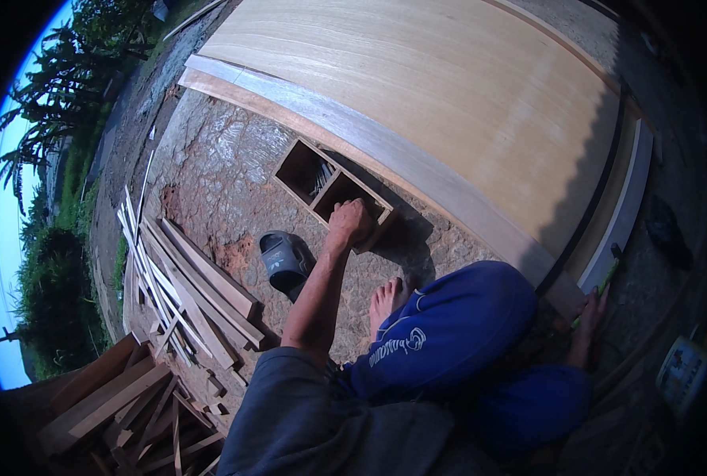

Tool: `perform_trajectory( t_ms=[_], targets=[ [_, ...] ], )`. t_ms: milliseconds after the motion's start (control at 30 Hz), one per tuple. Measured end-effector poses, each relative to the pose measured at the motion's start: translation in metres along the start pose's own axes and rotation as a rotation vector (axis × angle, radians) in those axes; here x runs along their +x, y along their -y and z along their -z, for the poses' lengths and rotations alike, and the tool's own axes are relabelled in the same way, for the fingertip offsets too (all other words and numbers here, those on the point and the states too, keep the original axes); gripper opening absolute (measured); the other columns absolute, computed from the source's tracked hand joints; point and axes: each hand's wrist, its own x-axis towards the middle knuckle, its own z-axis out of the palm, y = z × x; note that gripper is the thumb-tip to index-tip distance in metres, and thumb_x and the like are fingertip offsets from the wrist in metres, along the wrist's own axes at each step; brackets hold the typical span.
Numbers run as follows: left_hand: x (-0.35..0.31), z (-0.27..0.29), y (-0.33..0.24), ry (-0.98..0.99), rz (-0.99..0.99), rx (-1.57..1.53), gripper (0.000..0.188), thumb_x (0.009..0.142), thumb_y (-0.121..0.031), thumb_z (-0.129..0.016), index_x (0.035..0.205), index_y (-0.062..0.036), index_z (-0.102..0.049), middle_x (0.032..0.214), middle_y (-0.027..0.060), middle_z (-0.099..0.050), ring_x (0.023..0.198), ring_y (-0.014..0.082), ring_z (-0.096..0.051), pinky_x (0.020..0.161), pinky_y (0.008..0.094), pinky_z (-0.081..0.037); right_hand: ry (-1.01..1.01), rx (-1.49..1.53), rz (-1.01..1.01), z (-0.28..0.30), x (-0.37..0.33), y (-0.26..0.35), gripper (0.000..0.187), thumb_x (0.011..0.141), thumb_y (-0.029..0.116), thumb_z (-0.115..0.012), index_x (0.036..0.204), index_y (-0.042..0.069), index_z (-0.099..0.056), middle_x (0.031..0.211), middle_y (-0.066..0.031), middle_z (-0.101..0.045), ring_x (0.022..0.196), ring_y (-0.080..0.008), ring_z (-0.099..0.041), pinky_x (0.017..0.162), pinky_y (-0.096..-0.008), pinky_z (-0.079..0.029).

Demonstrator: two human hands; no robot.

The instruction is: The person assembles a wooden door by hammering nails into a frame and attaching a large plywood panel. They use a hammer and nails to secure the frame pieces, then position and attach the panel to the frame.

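Note:
My left hand (352, 220) reaches into the nearer right compartment of a small open wooden box (312, 208). Its fingers are curled together, and whatever they pinch is hidden. Thin metal nails (321, 176) lie in the box's other compartment. Out to the right, in shade, my right hand (592, 308) is closed round the green handle of a hammer (609, 275), whose dark head points up and away from me. Beyond the box lies a large plywood panel (440, 87) with a pale wooden board (353, 119) along its near edge.
A dark slide sandal (283, 260) rests on the rough ground left of my bare foot (387, 304). Long wooden strips (203, 285) are piled at the left, with offcuts (123, 404) below them. A labelled bucket (682, 371) stands at the far right.

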Motion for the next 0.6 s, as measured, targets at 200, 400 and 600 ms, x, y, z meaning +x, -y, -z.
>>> perform_trajectory(
  t_ms=[200, 400, 600],
  targets=[
    [-0.030, 0.058, -0.045, 0.194, -0.016, -0.765, 0.027, 0.087, -0.012, -0.054, 0.106, -0.0017, -0.071, 0.098, 0.0172, -0.072, 0.089, 0.0275, -0.071, 0.081, 0.0424, -0.056, -0.025, -0.050, -0.009, 0.011, -0.001, 0.004, 0.065, 0.103, 0.031, -0.057, 0.160, 0.022, -0.027, 0.075, 0.0034, -0.039, 0.054, -0.0068, -0.037, 0.045, -0.0232, -0.034],
    [-0.049, 0.064, -0.006, -0.106, 0.298, -0.837, 0.025, 0.091, -0.012, -0.056, 0.108, 0.0021, -0.069, 0.094, 0.0174, -0.072, 0.089, 0.0280, -0.072, 0.077, 0.0403, -0.056, -0.021, -0.080, -0.040, -0.006, -0.014, 0.020, 0.067, 0.103, 0.033, -0.057, 0.160, 0.022, -0.025, 0.076, 0.0036, -0.038, 0.056, -0.0072, -0.037, 0.046, -0.0231, -0.034],
    [-0.010, 0.054, -0.005, -0.255, 0.105, -0.232, 0.014, 0.082, -0.006, -0.057, 0.087, 0.0036, -0.067, 0.084, 0.0317, -0.066, 0.083, 0.0468, -0.069, 0.072, 0.0511, -0.055, -0.016, -0.081, -0.017, 0.008, -0.002, 0.005, 0.066, 0.103, 0.034, -0.057, 0.160, 0.023, -0.026, 0.077, 0.0033, -0.039, 0.057, -0.0072, -0.037, 0.047, -0.0236, -0.034]
  ],
)
